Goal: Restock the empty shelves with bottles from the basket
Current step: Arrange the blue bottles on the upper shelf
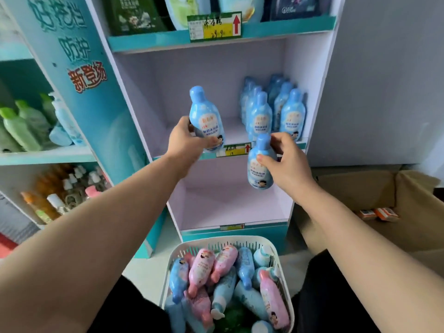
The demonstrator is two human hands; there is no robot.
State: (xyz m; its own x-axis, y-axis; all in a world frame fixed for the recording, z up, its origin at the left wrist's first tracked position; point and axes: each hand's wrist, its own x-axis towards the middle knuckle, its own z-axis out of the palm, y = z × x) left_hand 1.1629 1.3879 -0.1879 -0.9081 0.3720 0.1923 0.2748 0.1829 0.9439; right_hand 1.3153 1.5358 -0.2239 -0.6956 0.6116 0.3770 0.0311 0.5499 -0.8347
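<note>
My left hand (186, 140) grips a blue bottle (204, 114) by its base, upright, in front of the middle shelf (187, 131) of the white display stand. My right hand (286, 162) holds a second blue bottle (260, 164) near its neck, just below that shelf's front edge. Several blue bottles (271, 109) stand in rows at the right of the middle shelf. The lower shelf (228, 203) holds nothing. A white basket (182, 251) on the floor below holds several blue and pink bottles (216, 267).
The top shelf carries green and blue packs behind a yellow price tag (215, 26). A neighbouring shelf unit at the left holds green bottles (21, 126) and orange bottles (40, 200). An open cardboard box (394, 200) stands at the right.
</note>
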